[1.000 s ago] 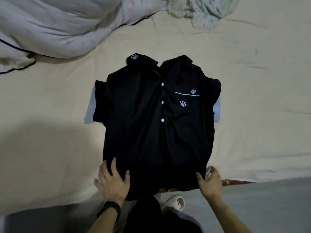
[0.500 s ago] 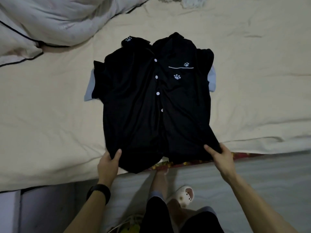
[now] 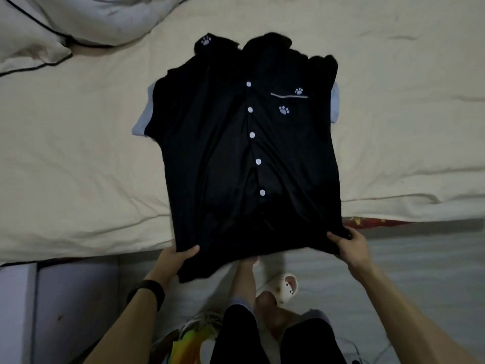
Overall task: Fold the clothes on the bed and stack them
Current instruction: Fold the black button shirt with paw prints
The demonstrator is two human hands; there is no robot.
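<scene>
**Both hands clamped on shirt hem, shirt face-up at bed edge**

- Shirt [image 3: 236, 158]: black, short-sleeved, front side up on the bed [image 3: 78, 153]. Collar [image 3: 267, 40] points away from the person, hem towards them.
- Most of the shirt lies on the cream sheet. The hem end runs past the near bed edge and sits over the floor [image 3: 420, 271].
- Left hand [image 3: 173, 261]: grips the hem's left corner, thumb on top of the cloth, fingers hidden underneath. A flap of fabric hangs below the grip.
- Right hand [image 3: 351, 248]: grips the hem's right corner the same way, thumb on top, fingers curled round the edge.
- Fabric between the two hands is drawn fairly taut, with creases fanning up from each grip.
- Buttons [image 3: 252, 135]: five white ones down the centre, all visible.
- Pocket [image 3: 288, 95]: pale trim line, one paw print above it and one below. Another paw print is on the collar's left tip.
- Cuffs [image 3: 143, 119]: light blue, showing at both sides of the shirt.
- Duvet [image 3: 78, 19]: bunched at the top left of the bed, well apart from the shirt.
- Band [image 3: 148, 291]: black, on the left wrist.
- Slipper [image 3: 283, 287]: white, on the floor by the person's foot, below the hem.
- Red patterned strip [image 3: 375, 222] shows under the sheet at the bed edge, just beside the right hand.
</scene>
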